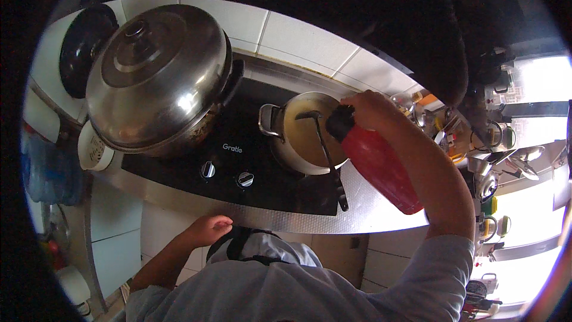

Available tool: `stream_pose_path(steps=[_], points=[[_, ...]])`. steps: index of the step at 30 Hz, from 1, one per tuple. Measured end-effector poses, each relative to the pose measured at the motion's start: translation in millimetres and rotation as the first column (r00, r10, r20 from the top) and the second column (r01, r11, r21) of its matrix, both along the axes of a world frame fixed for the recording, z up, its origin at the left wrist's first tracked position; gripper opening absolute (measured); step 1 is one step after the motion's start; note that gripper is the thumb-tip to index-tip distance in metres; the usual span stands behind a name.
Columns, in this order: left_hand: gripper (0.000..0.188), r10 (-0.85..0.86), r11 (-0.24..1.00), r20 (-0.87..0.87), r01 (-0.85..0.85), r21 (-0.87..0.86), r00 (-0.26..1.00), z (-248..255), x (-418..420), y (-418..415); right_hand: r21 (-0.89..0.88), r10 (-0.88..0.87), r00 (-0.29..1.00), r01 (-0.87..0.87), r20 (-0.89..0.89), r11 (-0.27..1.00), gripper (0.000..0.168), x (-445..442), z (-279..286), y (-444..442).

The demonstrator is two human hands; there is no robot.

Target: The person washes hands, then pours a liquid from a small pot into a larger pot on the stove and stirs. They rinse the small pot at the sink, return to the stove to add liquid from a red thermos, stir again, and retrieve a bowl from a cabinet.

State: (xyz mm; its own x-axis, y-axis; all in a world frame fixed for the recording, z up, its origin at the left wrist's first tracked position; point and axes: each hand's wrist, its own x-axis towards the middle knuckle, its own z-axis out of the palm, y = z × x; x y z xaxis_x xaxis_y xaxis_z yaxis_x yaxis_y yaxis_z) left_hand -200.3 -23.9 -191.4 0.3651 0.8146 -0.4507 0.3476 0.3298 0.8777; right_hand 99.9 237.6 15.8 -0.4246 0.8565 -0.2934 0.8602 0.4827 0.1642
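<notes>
My right hand (371,109) grips the black top of a red vacuum jug (380,163). The jug is tilted, with its top at the right rim of a metal pot (271,121) on the hob. Cloudy yellowish liquid (299,138) fills part of the pot. A black ladle (330,156) leans in it, its handle lying over the front rim. Whether anything runs from the jug is hidden by its top and my hand. Just before the counter's front edge hangs my left hand (210,231), loosely curled and holding nothing.
On the left of the black glass hob (250,98) stands a large lidded steel pot (161,76). Two control knobs (208,170) sit at the hob's front. A white perforated basket (96,147) is at far left. Bowls and utensils (447,129) crowd the right side.
</notes>
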Motion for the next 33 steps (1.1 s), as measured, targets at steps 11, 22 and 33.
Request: stream_pose_path(steps=[11, 22, 33], points=[[0.026, 0.019, 0.999, -0.027, -0.018, 0.049, 0.999, -1.5, -4.8, 1.5, -0.041, -0.002, 0.998, 0.005, 0.068, 0.999, 0.045, -7.0, 0.0, 6.5], [0.025, 0.016, 1.0, -0.002, -0.016, 0.009, 1.0, -7.1, -3.7, 3.0, -0.065, 0.024, 0.994, -0.017, 0.11, 0.998, 0.044, -5.9, -5.5, 11.8], [0.024, 0.035, 0.999, 0.061, -0.035, 0.009, 0.998, -11.8, -4.2, 4.5, -0.034, 0.038, 0.994, -0.035, 0.104, 0.999, 0.044, -3.3, -10.6, 14.1]])
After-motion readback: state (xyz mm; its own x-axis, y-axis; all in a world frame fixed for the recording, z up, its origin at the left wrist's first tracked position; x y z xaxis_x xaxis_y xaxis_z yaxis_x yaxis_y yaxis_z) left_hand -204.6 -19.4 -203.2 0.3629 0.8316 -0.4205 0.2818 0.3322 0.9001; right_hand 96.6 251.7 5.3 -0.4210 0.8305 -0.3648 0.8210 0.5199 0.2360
